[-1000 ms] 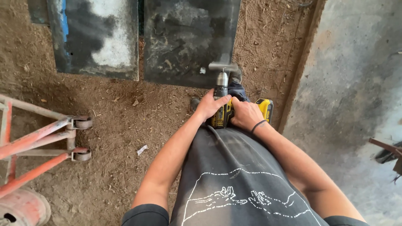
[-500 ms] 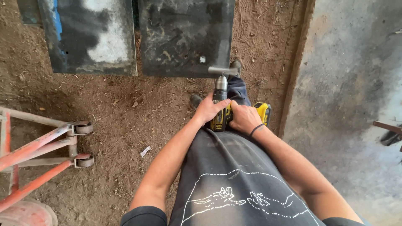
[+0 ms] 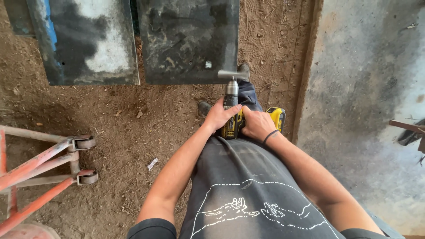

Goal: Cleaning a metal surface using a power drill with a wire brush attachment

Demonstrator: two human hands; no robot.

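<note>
Cordless drill (image 3: 233, 116), yellow-and-black plastic with a grey metal chuck, points away from the person toward the lower right corner of a dark metal panel (image 3: 188, 40), just in front of their waist. Its tip meets a smooth, grey lever handle (image 3: 233, 74) mounted at that corner. Left hand (image 3: 220, 116) is wrapped closed around the drill's body from the left, thumb up along the barrel. Right hand (image 3: 257, 124) is closed on the grip from the right, a dark band at the wrist, with the blocky yellow battery (image 3: 277, 117) showing beyond it. A second panel (image 3: 86, 42), scuffed black with white patches and a blue edge, lies just left. Both rest on coarse brown dirt (image 3: 133, 132). A red tubular frame (image 3: 40, 168) with small casters stands at the left; smooth grey concrete (image 3: 367, 110) runs along the right.
</note>
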